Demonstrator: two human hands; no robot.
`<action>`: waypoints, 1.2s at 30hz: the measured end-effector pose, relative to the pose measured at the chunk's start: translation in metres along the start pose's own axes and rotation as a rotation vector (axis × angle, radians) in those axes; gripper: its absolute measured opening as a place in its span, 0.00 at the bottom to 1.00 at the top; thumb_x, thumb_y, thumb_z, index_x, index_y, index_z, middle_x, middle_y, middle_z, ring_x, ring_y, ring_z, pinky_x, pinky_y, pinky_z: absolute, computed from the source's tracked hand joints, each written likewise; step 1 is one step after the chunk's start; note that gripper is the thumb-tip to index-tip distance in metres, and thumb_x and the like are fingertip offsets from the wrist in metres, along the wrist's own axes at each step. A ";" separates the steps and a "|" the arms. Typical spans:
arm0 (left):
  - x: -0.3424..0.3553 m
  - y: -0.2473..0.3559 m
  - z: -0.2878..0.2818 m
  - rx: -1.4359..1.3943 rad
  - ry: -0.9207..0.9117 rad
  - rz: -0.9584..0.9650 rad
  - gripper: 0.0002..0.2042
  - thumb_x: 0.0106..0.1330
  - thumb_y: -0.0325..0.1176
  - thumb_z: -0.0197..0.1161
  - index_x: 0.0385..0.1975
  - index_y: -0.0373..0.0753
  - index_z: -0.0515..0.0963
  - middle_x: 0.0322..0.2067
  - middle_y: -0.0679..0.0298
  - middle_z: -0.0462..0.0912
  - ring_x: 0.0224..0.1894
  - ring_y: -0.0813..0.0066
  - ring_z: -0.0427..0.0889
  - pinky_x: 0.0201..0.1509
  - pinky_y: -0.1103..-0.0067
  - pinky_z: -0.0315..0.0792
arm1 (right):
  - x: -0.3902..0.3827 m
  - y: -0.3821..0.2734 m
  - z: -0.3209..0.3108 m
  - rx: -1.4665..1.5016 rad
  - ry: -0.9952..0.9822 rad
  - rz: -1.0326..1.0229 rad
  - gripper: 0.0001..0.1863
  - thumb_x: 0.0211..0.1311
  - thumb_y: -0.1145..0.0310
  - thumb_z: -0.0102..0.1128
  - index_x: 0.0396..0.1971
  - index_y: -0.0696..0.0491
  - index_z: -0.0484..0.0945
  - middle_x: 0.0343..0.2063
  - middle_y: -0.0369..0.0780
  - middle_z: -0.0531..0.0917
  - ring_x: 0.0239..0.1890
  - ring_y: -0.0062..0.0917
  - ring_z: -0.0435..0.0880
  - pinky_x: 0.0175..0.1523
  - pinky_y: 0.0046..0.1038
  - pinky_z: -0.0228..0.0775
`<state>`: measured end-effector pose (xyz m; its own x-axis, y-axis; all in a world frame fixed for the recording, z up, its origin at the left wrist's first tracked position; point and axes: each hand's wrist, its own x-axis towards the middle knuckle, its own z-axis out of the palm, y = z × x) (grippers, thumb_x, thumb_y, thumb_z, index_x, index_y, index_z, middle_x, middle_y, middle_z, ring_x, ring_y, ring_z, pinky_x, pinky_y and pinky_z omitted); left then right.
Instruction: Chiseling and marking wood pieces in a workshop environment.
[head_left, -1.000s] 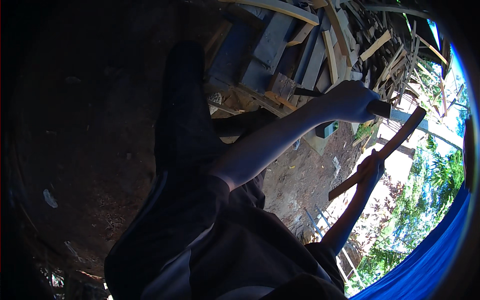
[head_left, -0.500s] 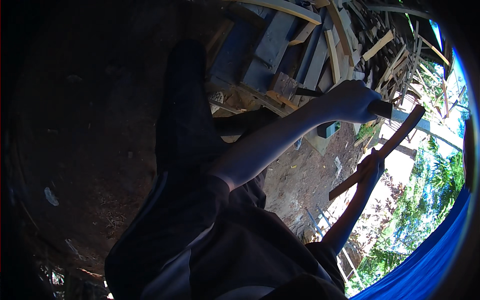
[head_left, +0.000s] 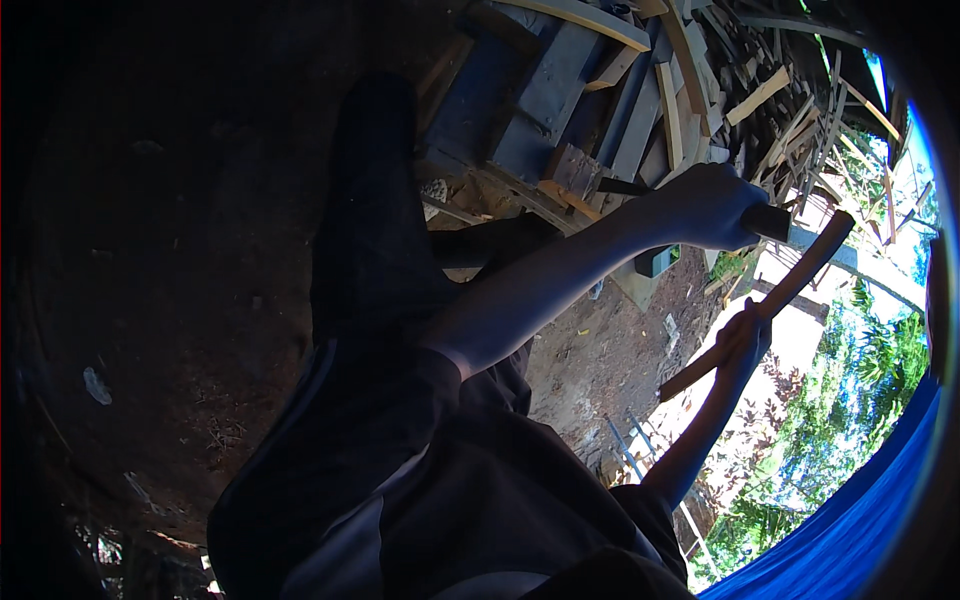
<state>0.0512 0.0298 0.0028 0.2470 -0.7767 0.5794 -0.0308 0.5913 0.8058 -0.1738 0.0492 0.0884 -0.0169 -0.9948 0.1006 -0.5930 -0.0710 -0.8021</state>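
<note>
My left hand (head_left: pixel 708 205) is closed round a dark, bar-like piece (head_left: pixel 768 222); its blunt end sticks out past the fist on the right. A thin dark strip (head_left: pixel 622 186) shows on the fist's other side, and I cannot tell whether both belong to one thing. Lower and to the right, my right hand (head_left: pixel 742 335) is wrapped round the middle of a brown, slightly curved wooden stick (head_left: pixel 808 264). The stick slants from lower left to upper right. Its upper end lies close to the dark piece, and whether they touch is unclear.
Stacked boards and beams (head_left: pixel 540 95) lie ahead, with a heap of scrap wood (head_left: pixel 785 125) at the far right. A pale strip (head_left: pixel 850 258) runs beyond my left fist. Bare earth (head_left: pixel 180 300) spreads to the left. A blue tarp (head_left: pixel 840 530) hangs at the lower right.
The dark piece in my left hand has tilted slightly, its outer end moving a little right and down. My right hand and the stick have barely moved.
</note>
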 end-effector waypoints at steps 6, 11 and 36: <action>0.003 -0.001 0.001 0.018 -0.018 -0.029 0.09 0.57 0.41 0.67 0.31 0.44 0.81 0.24 0.63 0.85 0.29 0.67 0.86 0.40 0.71 0.77 | 0.004 0.001 -0.004 -0.044 0.001 -0.007 0.11 0.63 0.64 0.60 0.29 0.51 0.69 0.09 0.30 0.65 0.07 0.14 0.63 0.12 0.18 0.53; 0.006 -0.006 0.002 0.010 0.015 -0.021 0.10 0.56 0.42 0.68 0.31 0.44 0.82 0.25 0.63 0.85 0.30 0.67 0.86 0.42 0.71 0.77 | 0.011 -0.003 -0.014 -0.021 0.006 -0.031 0.10 0.63 0.64 0.61 0.31 0.52 0.70 0.10 0.29 0.65 0.09 0.12 0.64 0.12 0.17 0.54; 0.004 -0.007 -0.005 -0.022 0.000 0.011 0.07 0.55 0.39 0.65 0.28 0.44 0.80 0.20 0.62 0.83 0.26 0.66 0.85 0.39 0.70 0.77 | 0.033 -0.043 -0.082 -0.558 0.113 -0.607 0.07 0.56 0.74 0.64 0.32 0.56 0.74 0.22 0.37 0.74 0.17 0.17 0.70 0.20 0.21 0.62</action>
<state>0.0573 0.0231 -0.0011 0.2470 -0.7701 0.5881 -0.0126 0.6043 0.7966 -0.2143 0.0257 0.1745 0.3716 -0.7797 0.5040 -0.8365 -0.5167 -0.1826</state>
